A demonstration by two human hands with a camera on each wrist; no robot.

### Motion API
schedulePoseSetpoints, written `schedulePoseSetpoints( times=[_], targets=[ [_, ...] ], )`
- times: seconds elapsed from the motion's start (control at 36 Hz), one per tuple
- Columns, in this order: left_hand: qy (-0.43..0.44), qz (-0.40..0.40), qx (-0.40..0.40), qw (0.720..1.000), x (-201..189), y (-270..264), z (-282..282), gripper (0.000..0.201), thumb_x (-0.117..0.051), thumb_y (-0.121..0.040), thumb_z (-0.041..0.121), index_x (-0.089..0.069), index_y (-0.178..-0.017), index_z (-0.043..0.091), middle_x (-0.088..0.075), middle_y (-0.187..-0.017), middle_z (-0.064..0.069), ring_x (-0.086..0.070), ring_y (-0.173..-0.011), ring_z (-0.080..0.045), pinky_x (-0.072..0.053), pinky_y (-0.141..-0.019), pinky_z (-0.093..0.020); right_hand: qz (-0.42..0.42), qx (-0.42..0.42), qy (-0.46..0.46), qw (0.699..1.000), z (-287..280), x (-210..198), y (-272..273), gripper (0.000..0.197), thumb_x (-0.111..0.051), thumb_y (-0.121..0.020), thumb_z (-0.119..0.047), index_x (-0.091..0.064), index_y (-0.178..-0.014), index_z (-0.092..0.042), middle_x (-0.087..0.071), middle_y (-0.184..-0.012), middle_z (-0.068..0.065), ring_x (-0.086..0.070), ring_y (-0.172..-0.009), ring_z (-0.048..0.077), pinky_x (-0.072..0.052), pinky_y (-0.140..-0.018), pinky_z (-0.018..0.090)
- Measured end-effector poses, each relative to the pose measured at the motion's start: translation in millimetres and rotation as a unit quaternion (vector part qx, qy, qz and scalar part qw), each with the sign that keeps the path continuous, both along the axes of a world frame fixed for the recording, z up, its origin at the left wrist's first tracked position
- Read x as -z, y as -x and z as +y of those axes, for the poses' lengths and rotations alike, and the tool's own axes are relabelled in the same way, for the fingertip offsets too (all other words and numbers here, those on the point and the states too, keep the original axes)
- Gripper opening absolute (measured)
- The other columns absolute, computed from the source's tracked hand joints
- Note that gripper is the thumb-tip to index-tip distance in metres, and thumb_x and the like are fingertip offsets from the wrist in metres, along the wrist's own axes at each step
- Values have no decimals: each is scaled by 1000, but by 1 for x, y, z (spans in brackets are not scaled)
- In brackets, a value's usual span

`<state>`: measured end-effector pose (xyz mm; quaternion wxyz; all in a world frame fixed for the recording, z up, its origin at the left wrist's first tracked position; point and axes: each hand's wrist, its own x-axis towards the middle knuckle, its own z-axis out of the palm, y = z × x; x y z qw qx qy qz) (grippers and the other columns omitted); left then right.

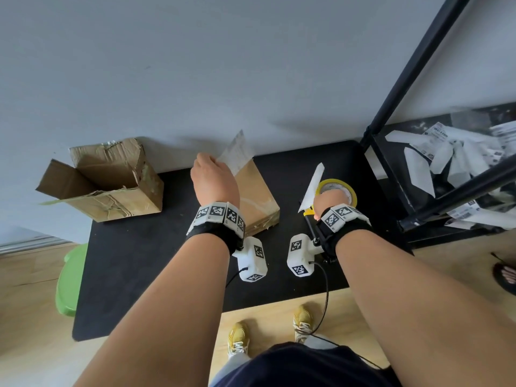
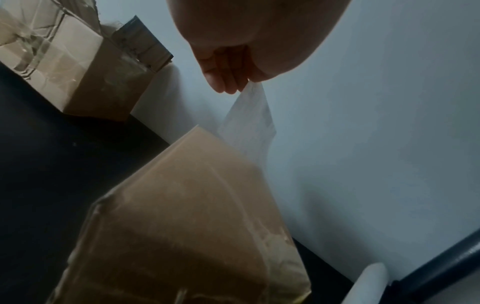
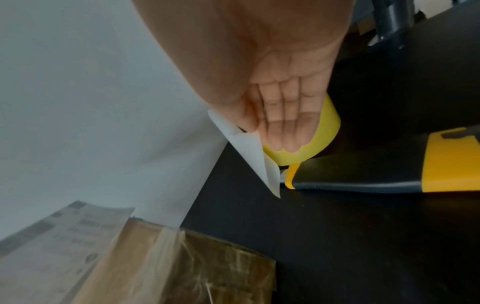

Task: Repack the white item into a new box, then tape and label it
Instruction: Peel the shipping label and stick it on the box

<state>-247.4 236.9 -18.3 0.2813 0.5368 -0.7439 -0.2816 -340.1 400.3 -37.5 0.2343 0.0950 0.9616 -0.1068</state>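
I see a black worktop (image 1: 145,275) set against a pale grey wall (image 1: 223,65), wood floor below and a black shelf frame (image 1: 418,65) at its right end. My left hand (image 1: 213,178) pinches the label (image 1: 236,153) above the far edge of the taped box (image 1: 258,203). An old torn box (image 1: 111,185) overhangs the worktop's left edge. My right hand (image 1: 331,201) pinches white backing paper (image 1: 312,188) beside the yellow tape roll (image 1: 350,191), fingers straight. The near half of the worktop lies bare.

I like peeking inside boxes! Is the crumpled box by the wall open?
Open. The crumpled box has its flaps spread, showing the inside.
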Motion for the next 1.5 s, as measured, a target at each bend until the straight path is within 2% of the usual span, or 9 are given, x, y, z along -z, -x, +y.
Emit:
schedulePoseSetpoints(
  times=[0.06,0.14,0.25,0.64,0.78,0.94,1.22,1.31,1.5],
  targets=[
    [24,-24,30,999,0,-3,2,15,-39,-96,13,-52,-100,7,-54,-104,-6,-48,-99,-24,-38,-78,-30,-3,-23,0,1000,-1,1,0,57,-22,-106,-19,-2,-134,27,-32,-142,39,-39,-131,47,-34,-108,46],
    [42,-37,50,997,0,-6,2,19,-41,-97,17,-56,-105,8,-55,-109,-5,-47,-104,-22,-37,-80,-28,-18,-90,121,988,-4,10,12,41,-51,-96,-18,-51,-126,9,-56,-130,22,-55,-118,35,-44,-86,34],
    [46,-39,67,996,-3,-11,3,19,-44,-97,19,-59,-103,10,-54,-111,-5,-46,-106,-22,-38,-82,-29,-8,-115,154,981,-7,2,14,40,-68,-84,-25,-63,-116,-3,-64,-118,16,-60,-109,32,-48,-84,35],
    [106,-17,137,985,-14,-27,7,20,-57,-93,28,-70,-99,13,-60,-103,-5,-50,-103,-23,-40,-86,-30,2,-96,406,909,-49,-41,-4,35,-64,-83,-42,-71,-66,-13,-63,-61,-1,-54,-55,13,-48,-64,34],
    [143,-17,181,973,-16,-29,13,16,-65,-88,27,-73,-90,14,-61,-91,-5,-53,-92,-26,-42,-80,-36,-29,-89,434,896,-60,-53,-13,43,-62,-82,-50,-73,-73,-9,-63,-60,-3,-52,-51,10,-44,-57,25],
    [158,-15,215,964,-13,-34,17,14,-69,-85,26,-72,-86,13,-58,-85,-4,-51,-86,-25,-41,-73,-34,-14,-122,385,915,-65,-51,-14,24,-66,-78,-19,-61,-56,-11,-63,-68,11,-56,-64,24,-47,-69,37],
    [39,-70,233,969,-10,-41,9,25,-61,-90,40,-71,-101,20,-56,-96,3,-47,-102,-15,-35,-78,-25,54,-146,376,913,-63,-43,-14,21,-61,-84,-17,-68,-67,-6,-69,-77,11,-60,-69,28,-42,-59,28],
    [12,-64,202,977,-11,-42,1,24,-56,-94,34,-70,-105,18,-60,-102,0,-50,-104,-17,-33,-78,-24,58,-158,372,913,-63,-45,-12,19,-57,-88,-14,-71,-87,-2,-71,-93,12,-66,-87,29,-51,-72,34],
    [-164,-3,159,974,-18,-39,-7,21,-55,-95,34,-69,-98,19,-62,-84,9,-57,-77,-10,-40,-68,-24,4,-186,397,899,-66,-49,-15,8,-56,-85,-9,-62,-82,-13,-68,-90,8,-61,-79,21,-54,-81,41]
  ],
)
